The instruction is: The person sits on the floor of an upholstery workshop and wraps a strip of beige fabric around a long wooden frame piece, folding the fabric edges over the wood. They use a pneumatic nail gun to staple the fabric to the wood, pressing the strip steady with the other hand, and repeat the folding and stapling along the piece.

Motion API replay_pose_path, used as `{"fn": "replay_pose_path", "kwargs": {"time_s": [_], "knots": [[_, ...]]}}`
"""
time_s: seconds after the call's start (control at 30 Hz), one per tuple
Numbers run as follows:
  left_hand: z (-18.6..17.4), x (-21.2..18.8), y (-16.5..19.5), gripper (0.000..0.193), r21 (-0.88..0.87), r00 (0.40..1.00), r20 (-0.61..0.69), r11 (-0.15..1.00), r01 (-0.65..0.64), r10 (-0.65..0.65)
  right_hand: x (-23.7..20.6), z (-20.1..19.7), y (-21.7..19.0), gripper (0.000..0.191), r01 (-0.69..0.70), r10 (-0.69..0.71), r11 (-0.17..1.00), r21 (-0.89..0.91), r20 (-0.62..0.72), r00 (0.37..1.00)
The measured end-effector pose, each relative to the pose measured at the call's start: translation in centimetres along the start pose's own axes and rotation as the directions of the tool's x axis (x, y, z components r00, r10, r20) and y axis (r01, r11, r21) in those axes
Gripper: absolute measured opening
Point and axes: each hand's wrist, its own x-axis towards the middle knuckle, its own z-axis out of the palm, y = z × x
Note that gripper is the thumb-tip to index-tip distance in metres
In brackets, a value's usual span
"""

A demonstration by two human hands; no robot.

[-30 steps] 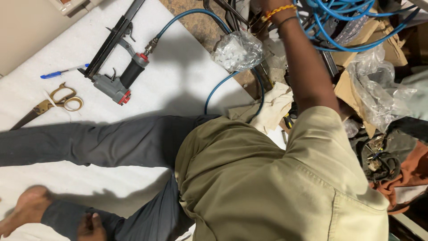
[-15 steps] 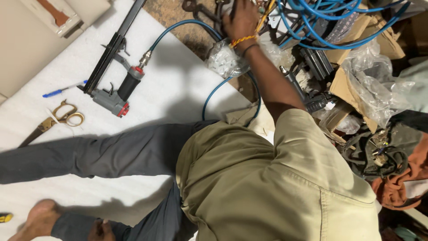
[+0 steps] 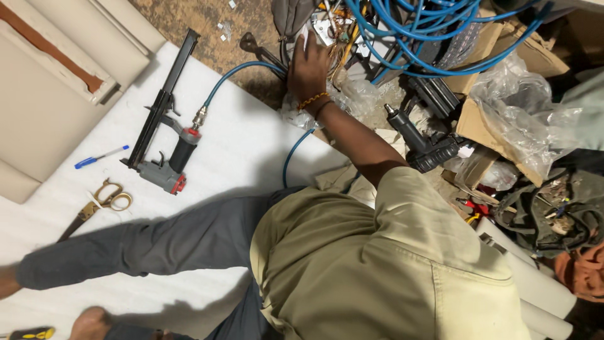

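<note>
Change: the right hand (image 3: 308, 66), which was only arriving at the blue hoses a moment ago, is now lying lower, pressing down among the wires and small metal bits at the edge of the heap.
Fingers: the fingers (image 3: 301, 47) are resting spread and slightly curled over the tangle; whether they are pinching anything is hidden.
Left hand: it is not showing in this view.
Wrist: a beaded bracelet (image 3: 313, 99) is sitting just behind the fingers.
Tangle: the thin yellow and orange wires (image 3: 343, 34) are lying right against the fingertips, touching them.
Hoses: the coil of blue hoses (image 3: 428, 31) is looping just beyond the wires, away from the fingers.
Plastic: a crumpled clear bag (image 3: 358, 97) is lying just beside the wrist.
Black tool: a black power tool (image 3: 421, 141) is lying near the forearm, further out on that side.
Air hose: a blue-grey hose (image 3: 236, 72) is running from beside the hand off toward the pneumatic stapler (image 3: 165, 141), which is lying well apart from the fingers on the white sheet (image 3: 239, 151).
Far things: a blue pen (image 3: 97, 157) and brass-handled scissors (image 3: 97, 204) are lying beyond the stapler, farthest from the fingers.
Person: grey-trousered legs are stretching across the sheet.
</note>
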Motion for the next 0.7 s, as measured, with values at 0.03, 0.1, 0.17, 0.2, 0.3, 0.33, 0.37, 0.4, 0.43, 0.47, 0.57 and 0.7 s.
{"fn": "replay_pose_path", "kwargs": {"time_s": [0.03, 0.1, 0.17, 0.2, 0.3, 0.33, 0.37, 0.4, 0.43, 0.47, 0.57, 0.7], "knots": [[0.0, -0.1, 0.2, 0.032, 0.001, 1.0, 0.0, 1.0, 0.002, -0.002, 0.0, 0.1, 0.2, 0.057, 0.011, -0.01, 1.0, 0.027, -0.018, 1.0], [-0.1, -0.5, 0.6, 0.032, 0.004, 1.0, -0.002, 1.0, 0.006, -0.006, -0.1, 0.1, 0.7, 0.059, 0.038, -0.034, 0.995, 0.087, -0.048, 0.998], [-0.2, -0.9, 0.8, 0.032, 0.002, 1.0, -0.008, 1.0, 0.015, -0.015, -0.3, 0.1, 1.9, 0.044, 0.116, -0.101, 0.987, 0.115, -0.128, 0.987], [-0.3, -1.1, 0.8, 0.032, 0.002, 1.0, -0.013, 1.0, 0.02, -0.02, -0.4, -0.2, 2.5, 0.039, 0.156, -0.135, 0.979, 0.129, -0.164, 0.977], [-0.4, -1.4, 0.9, 0.032, -0.003, 0.999, -0.027, 1.0, 0.028, -0.028, -1.3, -2.6, 4.2, 0.023, 0.042, -0.012, 0.961, 0.272, -0.11, 0.994], [-0.3, -1.5, 0.9, 0.032, -0.005, 0.999, -0.029, 1.0, 0.027, -0.028, -1.8, -3.9, 4.6, 0.026, 0.022, 0.004, 0.962, 0.271, -0.094, 0.996], [-0.3, -1.5, 1.0, 0.032, -0.006, 0.999, -0.029, 1.0, 0.027, -0.027, -2.4, -5.4, 5.1, 0.029, -0.001, 0.022, 0.963, 0.269, -0.077, 0.997], [-0.3, -1.6, 1.1, 0.032, -0.006, 0.999, -0.028, 1.0, 0.027, -0.027, -3.0, -6.9, 5.4, 0.032, -0.022, 0.039, 0.964, 0.265, -0.059, 0.997], [-0.3, -1.6, 1.2, 0.032, -0.009, 0.999, -0.029, 1.0, 0.027, -0.027, -3.5, -8.0, 5.5, 0.032, 0.04, -0.028, 0.967, 0.251, -0.052, 0.998], [-0.3, -1.6, 1.4, 0.032, -0.008, 0.999, -0.028, 1.0, 0.028, -0.028, -3.9, -8.9, 5.5, 0.032, 0.103, -0.095, 0.966, 0.236, -0.046, 0.994], [-0.2, -1.9, 1.9, 0.032, -0.018, 0.999, -0.029, 0.999, 0.028, -0.028, -4.7, -8.9, 3.9, 0.033, 0.347, -0.324, 0.904, 0.248, -0.131, 0.937], [-0.3, -2.4, 2.2, 0.032, -0.019, 0.999, -0.021, 0.999, 0.029, -0.029, -8.6, -5.3, -1.8, 0.018, 0.433, -0.612, 0.693, 0.577, 0.153, 0.776]]}}
